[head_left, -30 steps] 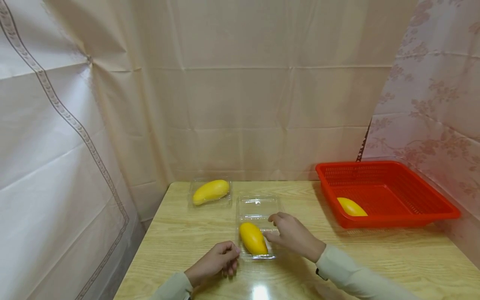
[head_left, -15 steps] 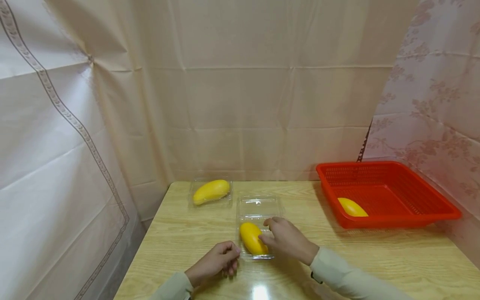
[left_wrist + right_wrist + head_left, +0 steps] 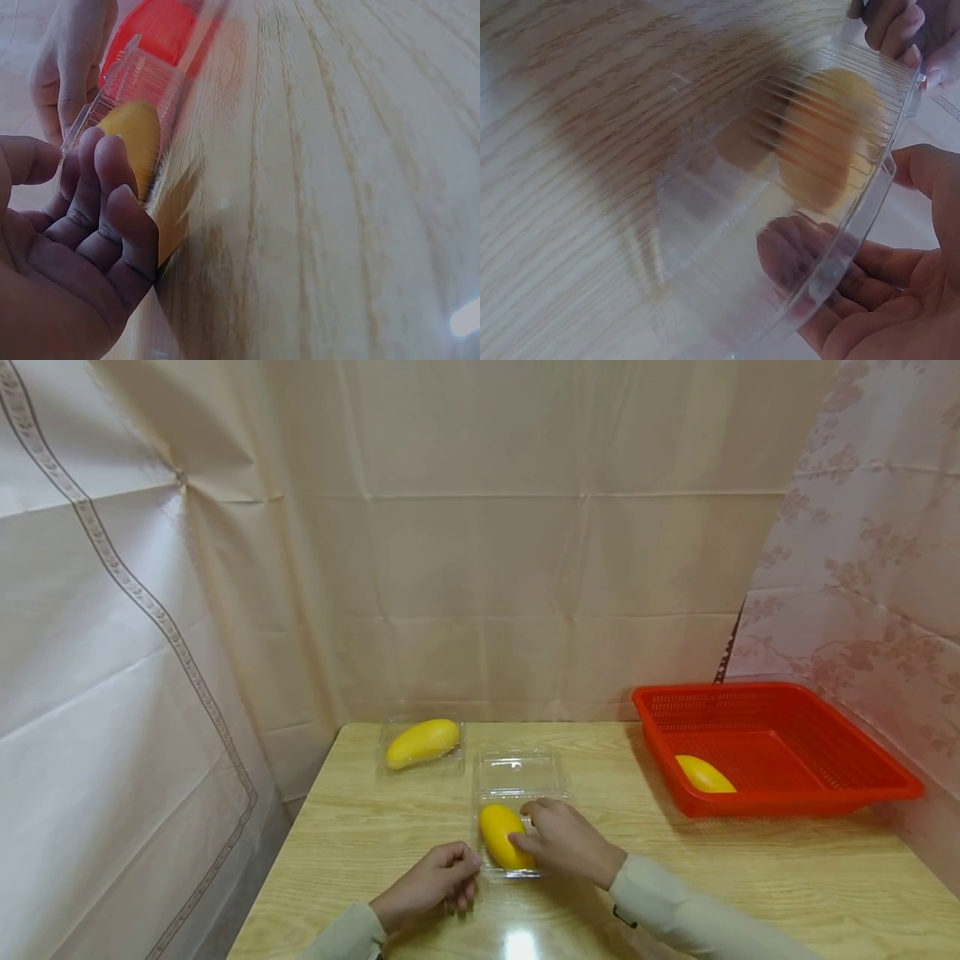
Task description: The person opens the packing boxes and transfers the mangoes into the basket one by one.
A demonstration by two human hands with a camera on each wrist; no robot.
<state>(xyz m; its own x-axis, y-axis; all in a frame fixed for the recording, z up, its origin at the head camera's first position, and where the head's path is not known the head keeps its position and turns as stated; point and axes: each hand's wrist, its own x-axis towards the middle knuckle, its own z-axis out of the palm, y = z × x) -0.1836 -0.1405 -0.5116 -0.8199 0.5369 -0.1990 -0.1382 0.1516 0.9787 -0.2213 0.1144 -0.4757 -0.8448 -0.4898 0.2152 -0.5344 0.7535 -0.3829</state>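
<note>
A yellow mango lies in the near half of a clear plastic clamshell box, whose lid is folded back away from me. My left hand pinches the box's near left corner; in the left wrist view its thumb and fingertips meet at the rim. My right hand reaches in over the right side of the box. Its thumb overlaps the mango in the head view, and the fingers bend loosely beside the fruit. Seen from the right wrist, those fingertips are inside the clear wall, near the mango's end.
A red plastic basket stands at the right with another mango in its near left corner. At the back left of the wooden table, a second clear box holds a longer mango. Curtains hang behind and at both sides.
My right hand has moved left and slightly down, from beside the mango to partly over it. My left hand has stayed at the box corner.
</note>
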